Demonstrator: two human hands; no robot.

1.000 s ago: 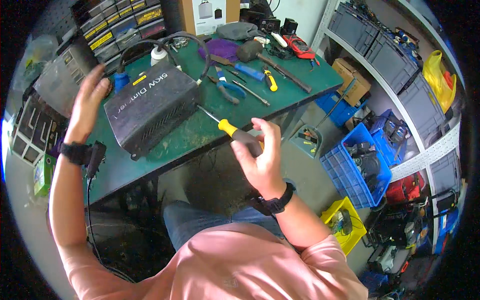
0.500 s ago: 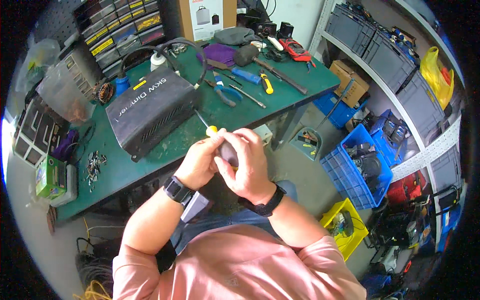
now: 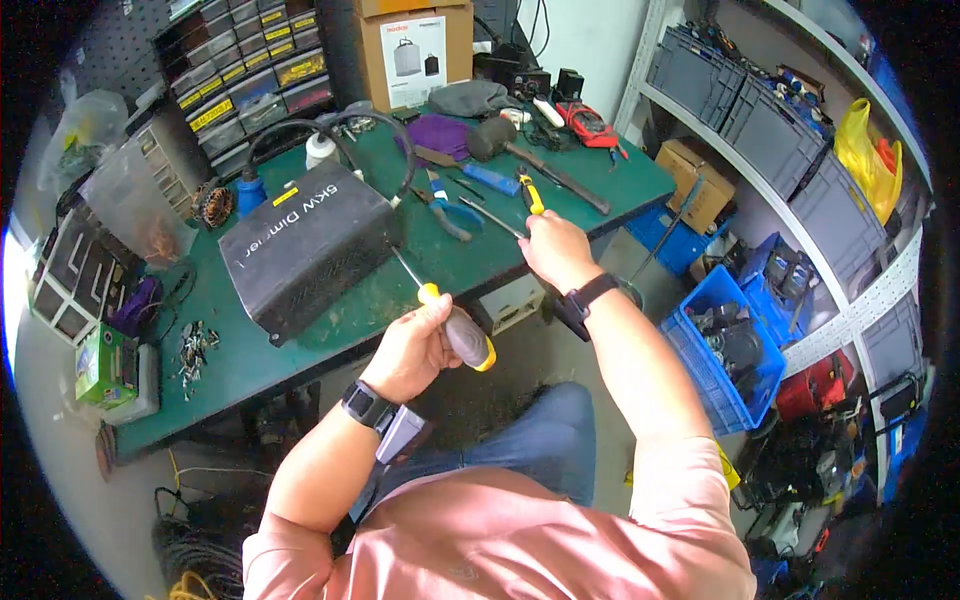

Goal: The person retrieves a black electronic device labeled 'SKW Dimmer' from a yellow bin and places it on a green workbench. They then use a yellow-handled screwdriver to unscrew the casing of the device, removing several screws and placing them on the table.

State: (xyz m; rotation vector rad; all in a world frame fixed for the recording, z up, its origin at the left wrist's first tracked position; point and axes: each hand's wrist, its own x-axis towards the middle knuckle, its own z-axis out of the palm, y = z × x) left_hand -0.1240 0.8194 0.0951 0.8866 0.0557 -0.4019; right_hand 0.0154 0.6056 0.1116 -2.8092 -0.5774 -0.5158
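My left hand [image 3: 410, 350] is closed around the grey and yellow handle of a screwdriver [image 3: 468, 340]. Its shaft points up and away, with the tip at the right end of a black metal box [image 3: 310, 235] that has vent slots. Whether the tip sits in a screw is too small to tell. Farther right, my right hand [image 3: 558, 250] is at the table's front edge, its fingers curled by the near end of a thin metal rod [image 3: 488, 215]. Yellow-and-black handled tool [image 3: 530, 192] lies just beyond these fingers. What they grip, if anything, is hidden.
Blue-handled pliers [image 3: 447, 212], a mallet [image 3: 550, 160] and a red multimeter [image 3: 588, 125] lie on the green table [image 3: 240, 345]. Loose screws [image 3: 193, 355] are piled at left. Blue crates [image 3: 725, 350] and a metal shelf [image 3: 840, 320] stand to the right.
My right hand has left the screwdriver handle and reached right and away to the tools on the table. My left hand now holds the screwdriver alone. The view has shifted slightly.
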